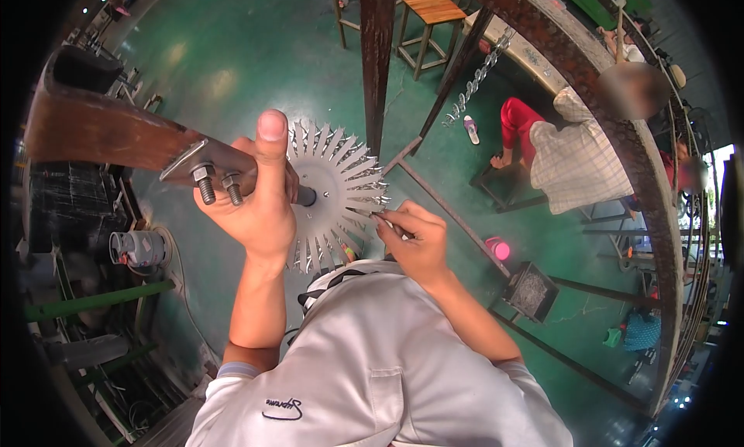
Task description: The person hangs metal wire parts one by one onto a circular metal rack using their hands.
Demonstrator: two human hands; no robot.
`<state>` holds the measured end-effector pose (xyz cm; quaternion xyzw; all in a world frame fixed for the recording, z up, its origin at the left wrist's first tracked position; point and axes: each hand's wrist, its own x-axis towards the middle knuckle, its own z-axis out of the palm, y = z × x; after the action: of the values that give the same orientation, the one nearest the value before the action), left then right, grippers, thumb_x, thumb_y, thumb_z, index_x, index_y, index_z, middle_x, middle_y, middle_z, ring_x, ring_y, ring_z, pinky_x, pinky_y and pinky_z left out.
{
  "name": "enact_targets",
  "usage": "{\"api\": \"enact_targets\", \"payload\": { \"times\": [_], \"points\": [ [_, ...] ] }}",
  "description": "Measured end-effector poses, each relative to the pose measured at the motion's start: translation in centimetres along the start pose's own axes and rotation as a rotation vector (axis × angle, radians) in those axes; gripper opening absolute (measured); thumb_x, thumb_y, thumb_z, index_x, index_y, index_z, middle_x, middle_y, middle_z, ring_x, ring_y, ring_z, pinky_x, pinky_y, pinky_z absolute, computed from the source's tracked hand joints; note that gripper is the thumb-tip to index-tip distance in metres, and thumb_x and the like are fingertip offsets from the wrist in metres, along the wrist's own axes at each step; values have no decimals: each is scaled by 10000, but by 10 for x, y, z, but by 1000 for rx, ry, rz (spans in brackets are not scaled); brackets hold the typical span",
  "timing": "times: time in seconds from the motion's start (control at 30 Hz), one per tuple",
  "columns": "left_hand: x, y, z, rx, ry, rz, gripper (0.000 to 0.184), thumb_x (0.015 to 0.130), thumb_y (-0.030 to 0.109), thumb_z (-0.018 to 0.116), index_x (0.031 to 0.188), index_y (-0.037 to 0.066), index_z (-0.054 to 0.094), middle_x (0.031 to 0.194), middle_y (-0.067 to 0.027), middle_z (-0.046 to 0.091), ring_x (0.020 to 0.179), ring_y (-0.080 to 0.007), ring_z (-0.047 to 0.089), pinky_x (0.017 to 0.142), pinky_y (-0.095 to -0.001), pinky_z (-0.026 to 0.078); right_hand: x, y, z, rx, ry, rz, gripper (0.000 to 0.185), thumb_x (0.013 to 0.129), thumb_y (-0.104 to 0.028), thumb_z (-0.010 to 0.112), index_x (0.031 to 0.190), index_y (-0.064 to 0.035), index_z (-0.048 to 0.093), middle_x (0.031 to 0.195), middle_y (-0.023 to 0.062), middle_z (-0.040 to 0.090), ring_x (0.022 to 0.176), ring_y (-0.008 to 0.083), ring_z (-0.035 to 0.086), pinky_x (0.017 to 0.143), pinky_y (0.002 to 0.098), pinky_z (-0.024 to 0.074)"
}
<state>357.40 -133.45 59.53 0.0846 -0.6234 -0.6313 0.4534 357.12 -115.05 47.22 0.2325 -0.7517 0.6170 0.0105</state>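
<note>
My left hand [260, 191] is wrapped round the end of a brown metal bar [116, 129], its thumb pointing up, beside two bolts [204, 185] on a small plate. Just right of it, a round metal disc [329, 195] with many narrow blades round its rim sits on a dark shaft [307, 197]. My right hand [415, 238] is closed at the disc's right edge, pinching a small thin piece near the blade tips. The fingers partly hide that piece, so what it is cannot be made out.
A metal frame [377, 60] rises in front. Beyond it stand a wooden stool [434, 8] and a seated person [577, 156] at the right. A dark tray [531, 290] of small pieces hangs at lower right. A gas cylinder [141, 249] stands at the left.
</note>
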Motion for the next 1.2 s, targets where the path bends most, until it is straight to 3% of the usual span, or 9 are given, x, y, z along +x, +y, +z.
{"api": "enact_targets", "payload": {
  "times": [0.33,0.4,0.43,0.47,0.53,0.8,0.9,1.0,1.2],
  "points": [
    [-3,-4,-8,4,13,-51,431,985,152,676,618,79,461,462,11,438,353,-67,383,340,-248,289,52,-28,-82,-259,-81,-17,275,788,-141,818,1037,-42,760,712,38,584,610,99,523,541,270,413],
    [-3,-9,-10,43,-19,3,414,1014,197,640,654,84,469,463,35,396,343,-48,330,328,-239,234,93,-22,-119,-373,100,26,300,818,-216,806,1042,-24,753,740,27,614,630,123,544,596,288,455],
    [-3,-9,-8,31,-14,1,449,1012,206,646,623,96,450,452,33,389,334,-51,324,320,-242,232,117,-22,-134,-387,202,51,318,864,-229,767,1097,-17,724,815,101,694,665,160,607,641,310,500],
    [-4,-9,-8,29,-22,2,448,1012,207,645,624,96,449,452,33,389,334,-51,324,320,-240,234,142,-34,-143,-528,410,-168,314,893,-231,748,1084,17,724,861,110,729,730,136,639,695,317,520],
    [-5,-9,-10,26,-35,1,447,1013,209,644,627,95,449,453,32,389,334,-51,323,320,-238,237,200,-31,-175,-129,409,-43,318,914,-222,732,1088,44,721,894,117,745,789,126,662,723,312,528],
    [-7,-11,-12,22,-23,-15,412,1017,195,635,663,86,455,470,37,397,353,-41,338,329,-239,252,320,-34,-207,-122,453,-350,279,895,-190,742,1041,47,749,831,116,753,741,114,665,691,272,522],
    [-7,-10,-10,38,37,-57,345,1016,157,627,716,68,482,488,43,404,367,-38,350,339,-239,256,328,-30,-215,-105,411,-407,208,867,-151,765,964,32,773,686,40,694,561,73,593,529,249,468],
    [-1,-14,-16,116,-49,72,296,962,78,659,726,59,482,511,34,427,381,-55,374,354,-247,277,325,-30,-208,-28,501,-522,176,891,-113,759,969,44,769,688,37,690,570,76,589,541,228,476],
    [7,-7,-16,0,-123,70,319,940,101,713,682,64,530,541,27,488,449,-55,418,427,-237,322,320,-36,-204,61,545,-387,214,897,-91,767,1016,85,746,792,88,708,655,124,643,624,252,540]
  ]
}}
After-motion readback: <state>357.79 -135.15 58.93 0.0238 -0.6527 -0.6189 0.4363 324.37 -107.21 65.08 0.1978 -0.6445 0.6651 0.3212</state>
